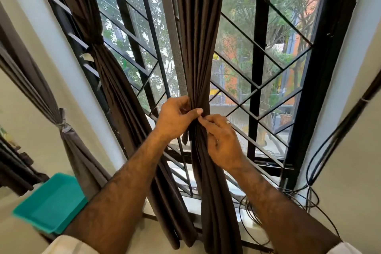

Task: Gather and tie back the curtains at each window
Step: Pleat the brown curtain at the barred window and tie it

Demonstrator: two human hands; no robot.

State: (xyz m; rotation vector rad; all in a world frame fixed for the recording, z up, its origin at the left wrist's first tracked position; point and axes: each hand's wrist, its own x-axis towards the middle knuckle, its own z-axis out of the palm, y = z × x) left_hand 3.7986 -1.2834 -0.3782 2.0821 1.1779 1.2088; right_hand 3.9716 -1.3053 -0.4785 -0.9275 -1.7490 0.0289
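A dark brown curtain [201, 47] hangs bunched in the middle of the barred window [259, 68]. My left hand [175, 119] wraps around the gathered folds from the left, thumb across the front. My right hand [222, 140], with a ring on one finger, pinches at the bunch just below that thumb. A short strip of the same fabric [185, 139] dangles under my left hand. A second brown curtain [107, 72] to the left is tied at its middle. A grey curtain [51, 109] at the far left is tied with a band.
A teal plastic tray [51, 202] sits at the lower left by the sill. Black cables [321, 161] run down the right wall and coil on the window ledge [206, 204]. Black diagonal grille bars cover the glass.
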